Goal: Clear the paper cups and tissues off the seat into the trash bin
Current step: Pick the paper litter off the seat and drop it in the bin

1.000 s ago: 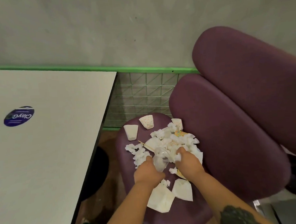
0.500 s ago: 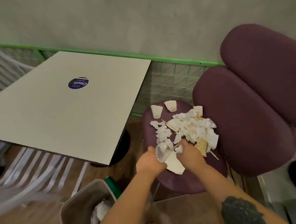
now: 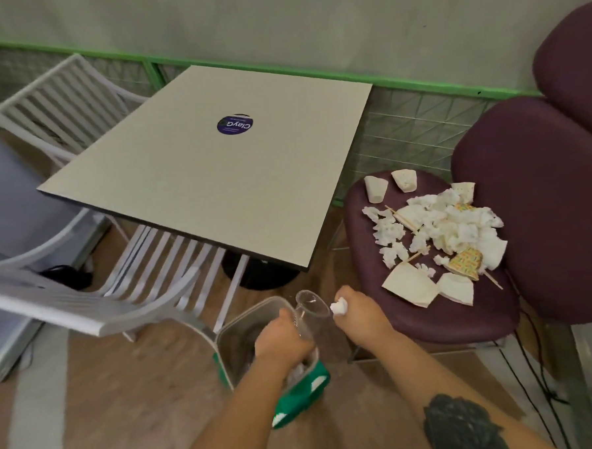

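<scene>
My left hand [image 3: 282, 341] grips a clear plastic cup [image 3: 309, 311] directly over the open trash bin [image 3: 238, 333], a grey-rimmed bin with a green base on the floor. My right hand [image 3: 359, 315] is closed on a crumpled white tissue [image 3: 339, 306], just right of the bin and left of the seat. The purple seat [image 3: 440, 319] still carries a heap of white tissues [image 3: 452, 226], flattened white paper cups [image 3: 409, 283], two upright-looking cups [image 3: 375, 189] at its far edge, a patterned cup [image 3: 466, 263] and wooden sticks.
A square white table [image 3: 217, 180] with a blue sticker stands left of the seat on a dark base. White slatted chairs [image 3: 120, 295] sit under and behind it. The purple backrest [image 3: 540, 204] rises at the right. Cables run over the wooden floor.
Both hands have drawn back from the seat's pile and swung left and down to the bin, carrying the clear cup and a tissue. My view has turned left, showing the bin and chairs.
</scene>
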`<action>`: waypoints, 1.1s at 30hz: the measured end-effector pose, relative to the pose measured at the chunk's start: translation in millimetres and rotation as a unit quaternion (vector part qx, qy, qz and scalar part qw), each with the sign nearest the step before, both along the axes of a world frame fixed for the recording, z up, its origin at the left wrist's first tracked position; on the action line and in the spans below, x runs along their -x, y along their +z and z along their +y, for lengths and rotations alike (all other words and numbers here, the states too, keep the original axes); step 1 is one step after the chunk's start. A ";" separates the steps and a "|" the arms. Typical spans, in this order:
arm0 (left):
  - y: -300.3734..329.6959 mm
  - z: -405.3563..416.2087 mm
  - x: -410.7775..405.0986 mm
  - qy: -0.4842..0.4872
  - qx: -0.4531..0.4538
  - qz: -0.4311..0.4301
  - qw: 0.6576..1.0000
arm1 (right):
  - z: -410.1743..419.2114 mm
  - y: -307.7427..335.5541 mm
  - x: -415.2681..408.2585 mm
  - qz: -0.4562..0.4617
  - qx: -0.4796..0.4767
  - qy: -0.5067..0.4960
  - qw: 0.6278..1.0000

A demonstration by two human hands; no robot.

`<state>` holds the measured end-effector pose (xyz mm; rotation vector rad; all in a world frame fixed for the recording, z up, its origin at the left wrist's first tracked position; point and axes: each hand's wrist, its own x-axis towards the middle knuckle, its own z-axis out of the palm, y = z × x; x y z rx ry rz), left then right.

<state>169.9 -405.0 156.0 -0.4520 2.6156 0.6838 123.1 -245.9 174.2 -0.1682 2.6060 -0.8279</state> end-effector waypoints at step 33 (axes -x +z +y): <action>45.8 -17.5 7.1 -0.017 -0.026 0.194 0.981 | -25.6 27.3 -21.5 0.010 0.007 -0.004 1.000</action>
